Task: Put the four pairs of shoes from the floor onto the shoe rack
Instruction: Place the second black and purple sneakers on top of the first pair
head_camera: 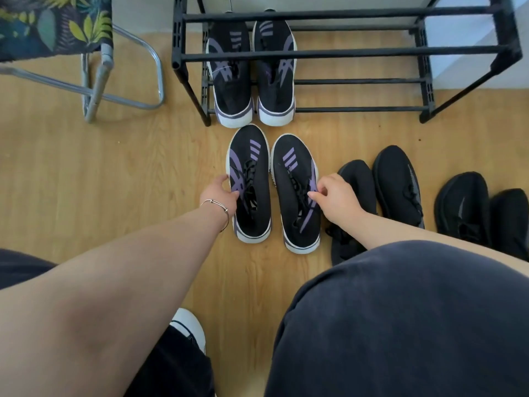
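A black shoe rack (343, 54) stands against the wall, with one black-and-purple pair (250, 81) on its lowest shelf at the left. A second black-and-purple pair lies on the floor in front of it. My left hand (221, 193) grips the outer side of the left shoe (252, 173). My right hand (336, 200) pinches the outer side of the right shoe (292, 170) near the laces. Two all-black pairs rest on the floor to the right, one (400, 181) close to my right hand and one (469, 207) at the frame edge.
A folding chair (94, 67) with a leaf-print seat and metal legs stands left of the rack. The floor (114, 173) is light wood. My knees in dark shorts fill the bottom of the view, with my white shoe (190, 325) between them.
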Available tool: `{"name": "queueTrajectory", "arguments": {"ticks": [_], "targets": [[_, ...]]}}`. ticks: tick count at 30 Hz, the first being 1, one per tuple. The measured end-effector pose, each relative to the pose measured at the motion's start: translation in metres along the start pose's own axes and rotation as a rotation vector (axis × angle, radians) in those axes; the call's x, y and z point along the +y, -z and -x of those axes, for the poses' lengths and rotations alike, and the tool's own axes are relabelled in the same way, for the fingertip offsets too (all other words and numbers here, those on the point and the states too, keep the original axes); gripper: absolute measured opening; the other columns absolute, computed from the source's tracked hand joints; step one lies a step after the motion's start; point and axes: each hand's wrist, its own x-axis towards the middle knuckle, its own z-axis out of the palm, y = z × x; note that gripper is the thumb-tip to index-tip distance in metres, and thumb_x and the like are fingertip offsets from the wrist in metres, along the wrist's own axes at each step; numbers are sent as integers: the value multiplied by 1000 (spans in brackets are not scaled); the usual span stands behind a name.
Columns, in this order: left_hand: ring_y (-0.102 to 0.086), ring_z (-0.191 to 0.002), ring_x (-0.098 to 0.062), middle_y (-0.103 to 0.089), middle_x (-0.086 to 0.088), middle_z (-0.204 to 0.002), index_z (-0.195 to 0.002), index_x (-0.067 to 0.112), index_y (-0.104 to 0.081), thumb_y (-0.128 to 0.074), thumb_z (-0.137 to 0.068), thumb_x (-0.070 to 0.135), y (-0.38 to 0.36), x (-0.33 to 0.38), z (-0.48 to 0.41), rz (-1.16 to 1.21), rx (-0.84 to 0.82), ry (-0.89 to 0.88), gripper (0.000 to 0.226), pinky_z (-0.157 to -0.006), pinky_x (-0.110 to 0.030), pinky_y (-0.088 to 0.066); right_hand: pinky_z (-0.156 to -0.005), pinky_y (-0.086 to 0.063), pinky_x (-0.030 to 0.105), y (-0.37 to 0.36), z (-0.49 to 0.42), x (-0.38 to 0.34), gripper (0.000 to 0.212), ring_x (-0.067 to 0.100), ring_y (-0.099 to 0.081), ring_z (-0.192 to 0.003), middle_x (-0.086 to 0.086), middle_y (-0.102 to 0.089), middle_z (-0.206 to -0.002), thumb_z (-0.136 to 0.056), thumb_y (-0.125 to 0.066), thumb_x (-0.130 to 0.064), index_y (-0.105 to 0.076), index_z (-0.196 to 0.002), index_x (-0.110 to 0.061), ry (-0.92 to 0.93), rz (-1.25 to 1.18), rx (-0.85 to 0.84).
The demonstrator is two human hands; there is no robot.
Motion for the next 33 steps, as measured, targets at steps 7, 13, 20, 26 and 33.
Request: {"name": "queueTrajectory", "arguments": {"ticks": [7, 13, 20, 26, 33], "targets": [[-58, -125, -26, -60, -3, -140, -156, 22, -29, -56, -99, 12, 4, 5, 6, 22, -66, 10, 64, -101, -34, -44, -64, -44, 26, 2, -7, 2, 22, 17, -55, -77, 5, -61, -85, -98, -62, -28, -59, -95, -7, -138, -128, -86], [-63, -118, -28, -60, -5, -138, -150, 17, -42, -62, -96, 23, 1, -7, 8, 34, -100, 54, 58, -102, -37, -50, -93, -52, 41, -2, -1, -2, 39, 23, -57, -108, 1, -57, -116, -99, -61, -31, -45, -133, -19, -302, -299, -181], [-70, -100, -26, -69, -5, -118, -135, 14, -55, -74, -86, 22, -11, -39, 10, 152, -158, 134, 53, -90, -46, -59, -94, -59, 46, -18, 9, 10, 69, 27, -64, -111, 9, -63, -128, -86, -77, -10, -43, -145, -11, -451, -398, -272], [-67, -88, -22, -64, -6, -101, -126, 8, -57, -71, -88, 1, -1, -26, 23, 252, -206, 163, 41, -79, -40, -60, -93, -60, 43, -13, 17, 15, 54, 26, -68, -108, 10, -69, -119, -83, -80, -4, -59, -132, -6, -442, -569, -363], [-65, -82, -19, -60, -6, -93, -117, 9, -56, -70, -88, -3, 6, -10, 41, 288, -268, 156, 35, -82, -41, -59, -90, -61, 47, 11, 33, 18, 59, 29, -69, -108, 10, -69, -120, -80, -82, -8, -57, -134, -8, -402, -504, -369]]}}
